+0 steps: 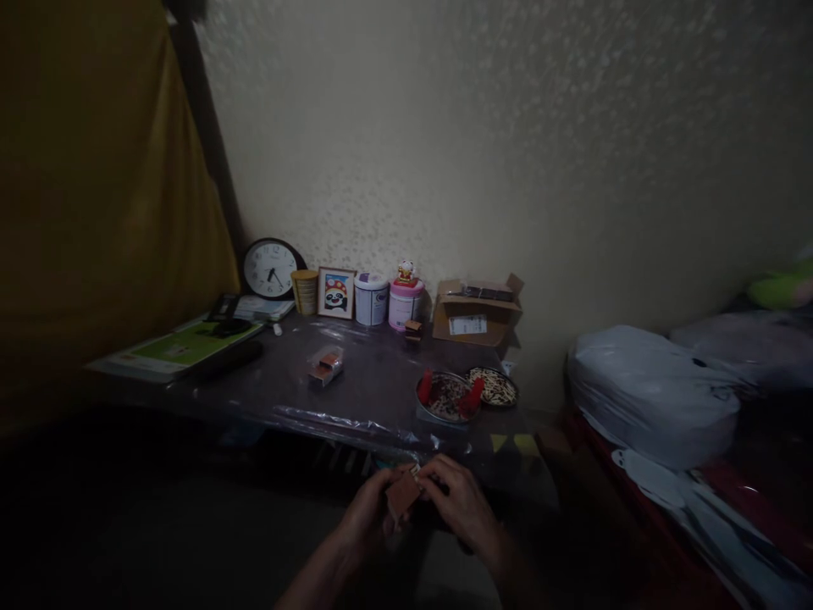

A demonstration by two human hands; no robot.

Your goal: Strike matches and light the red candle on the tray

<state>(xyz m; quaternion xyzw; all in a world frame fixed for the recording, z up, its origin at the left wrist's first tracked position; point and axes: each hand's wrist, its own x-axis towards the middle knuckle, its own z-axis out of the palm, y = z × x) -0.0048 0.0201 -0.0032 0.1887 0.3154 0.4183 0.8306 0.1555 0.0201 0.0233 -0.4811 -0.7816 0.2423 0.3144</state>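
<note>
1. My left hand [372, 504] clamps a brown box [402, 495] short of the table's [374, 398] near edge; my right hand [465, 498] meets its far end, fingertips drawn close, though whether they grip anything I cannot tell.
2. The box looks like thin card: light, fairly stiff, hardly slippery, easily crushed; best held, I judge, lightly by its side edges.
3. Its long axis seems to slant from near left to far right, a broad face toward me, pale slivers [415, 470] showing at the far end.
4. Beyond, on the table's right, a bowl [438, 416] with red pieces [425, 386] stands beside a dish [517, 396] of sticks [491, 386]; left lies a clear-wrapped pack [327, 366].
5. Farthest, a clock [271, 268], tubs [371, 300] and a carton [499, 330] line the wall [572, 212].
</note>
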